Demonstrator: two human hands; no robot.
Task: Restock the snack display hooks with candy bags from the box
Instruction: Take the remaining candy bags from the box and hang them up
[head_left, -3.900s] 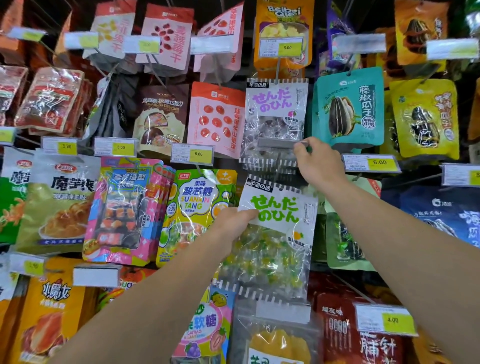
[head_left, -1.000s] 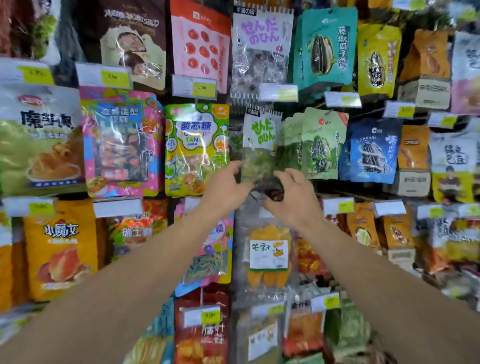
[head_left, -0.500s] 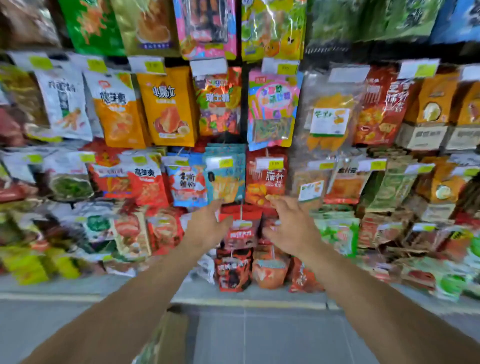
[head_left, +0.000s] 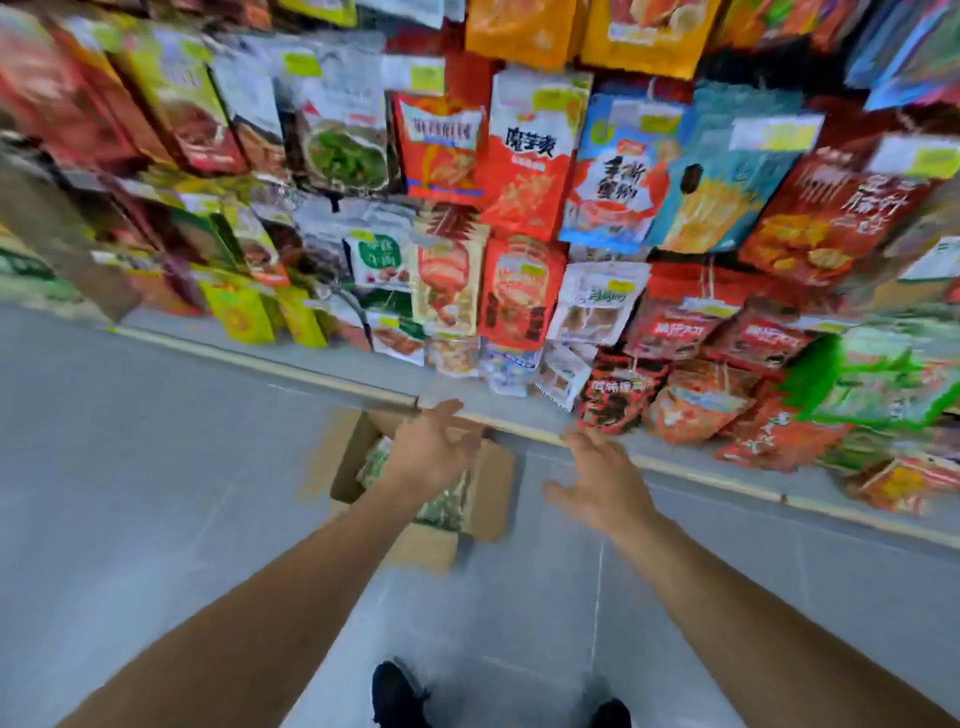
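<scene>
1. Head view takes in, as its largest thing, a wall of snack display hooks (head_left: 524, 171) hung thick with red, orange, blue and green packets, blurred toward the edges, with yellow-and-white price tags (head_left: 556, 100) clipped above many rows.
2. Grey tiled floor (head_left: 130, 467) fills the lower half, and a pale yellow strip (head_left: 270, 366) runs along the foot of the display.
3. Both bare forearms reach forward and down from the bottom corners.
4. An open cardboard box (head_left: 496, 488) sits on the floor just in front of the display's base, its flaps folded outward, left of centre.
5. Inside the box lie the candy bags (head_left: 448, 503), clear packets with green and pale contents; the left forearm and hand hide most of them, so their number cannot be told.
6. The left hand (head_left: 428, 452) is over the box opening, fingers spread and relaxed, grasping nothing; whether it touches the bags cannot be told through the blur.
7. The right hand (head_left: 602, 480) is just to the right of the box, over the floor, palm down with fingers spread loose, also released and carrying nothing.
8. Two dark shoes (head_left: 397, 696) show at the bottom edge, well apart from the box.
</scene>
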